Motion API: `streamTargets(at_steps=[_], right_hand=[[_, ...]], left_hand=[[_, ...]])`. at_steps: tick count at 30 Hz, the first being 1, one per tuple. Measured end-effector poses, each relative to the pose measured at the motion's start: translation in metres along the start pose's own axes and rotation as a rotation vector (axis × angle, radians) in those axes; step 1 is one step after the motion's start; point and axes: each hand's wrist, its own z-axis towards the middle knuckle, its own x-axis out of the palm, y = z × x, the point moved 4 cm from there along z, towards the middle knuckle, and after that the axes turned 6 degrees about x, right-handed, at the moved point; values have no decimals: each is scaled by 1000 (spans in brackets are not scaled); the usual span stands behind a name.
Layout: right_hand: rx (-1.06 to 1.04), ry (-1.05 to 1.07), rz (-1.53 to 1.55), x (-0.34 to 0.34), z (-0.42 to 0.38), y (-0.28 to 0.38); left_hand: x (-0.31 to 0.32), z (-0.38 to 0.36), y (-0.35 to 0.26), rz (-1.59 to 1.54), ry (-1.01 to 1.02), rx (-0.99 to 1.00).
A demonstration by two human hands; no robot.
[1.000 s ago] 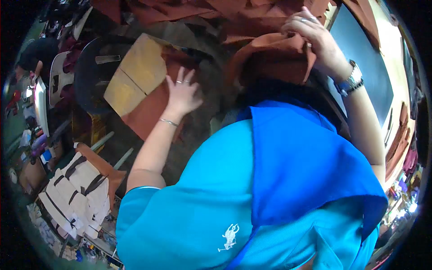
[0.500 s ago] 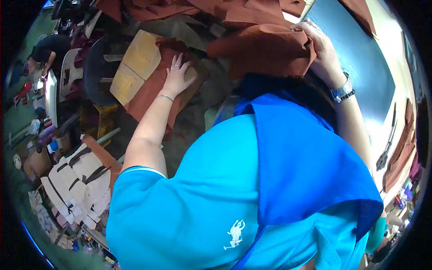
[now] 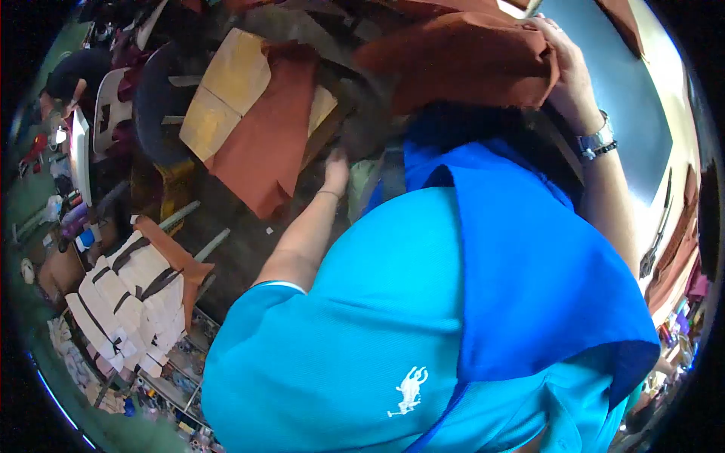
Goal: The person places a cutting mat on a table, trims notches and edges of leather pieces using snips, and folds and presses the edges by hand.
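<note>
My right hand (image 3: pixel 565 66) is at the upper right, its fingers closed on the edge of a bunched reddish-brown cloth (image 3: pixel 468 64). My left hand (image 3: pixel 337 172) is lower and nearer my body, beside a green-grey thing; its fingers are dark and blurred. Left of it, a flat reddish-brown fabric piece (image 3: pixel 272 136) lies over a box with yellow tape (image 3: pixel 230 87). My left hand does not touch that piece.
A dark chair (image 3: pixel 155 113) stands left of the box. White pieces with dark straps (image 3: pixel 136 294) are stacked at the lower left. A blue-grey board (image 3: pixel 627 106) lies on the table at right. Another person (image 3: pixel 72 87) is at far left.
My left hand has left the flat fabric piece and moved right and down towards my body. My right hand still holds the bunched cloth, slightly farther right in view.
</note>
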Motion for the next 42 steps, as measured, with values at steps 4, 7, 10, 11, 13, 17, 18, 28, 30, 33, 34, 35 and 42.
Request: streamTargets(at_steps=[4,7,10,11,13,17,18,28,30,33,34,35,42], right_hand=[[60,-14,124,2,-6,-37],[130,35,269,0,-2,-34],[141,55,160,-3,-1,-28],[100,39,88,-5,2,-17],[22,20,-46,-5,8,8],[-6,-3,-114,-4,9,0],[17,17,-86,-5,11,9],[117,65,-115,-8,6,-4],[-4,61,-185,-9,5,10],[7,49,-195,-7,4,11],[25,67,-189,-8,7,21],[38,59,-192,-7,9,23],[71,97,-263,-6,12,32]], left_hand=[[-27,-16,33,-995,-601,-875],[-41,-19,59,-1301,-733,-950],[-51,-13,77,-1328,-700,-969],[-55,-11,83,-1331,-685,-976],[-63,-6,93,-1314,-651,-986],[-73,3,107,-1294,-617,-1006],[-72,4,109,-1289,-616,-1010],[-5,33,70,-1317,-576,-929],[5,48,58,-1341,-531,-897],[14,60,46,-1384,-462,-844],[17,63,40,-1404,-437,-826],[21,66,33,-1431,-409,-805],[60,92,-15,-1614,-253,-655]])
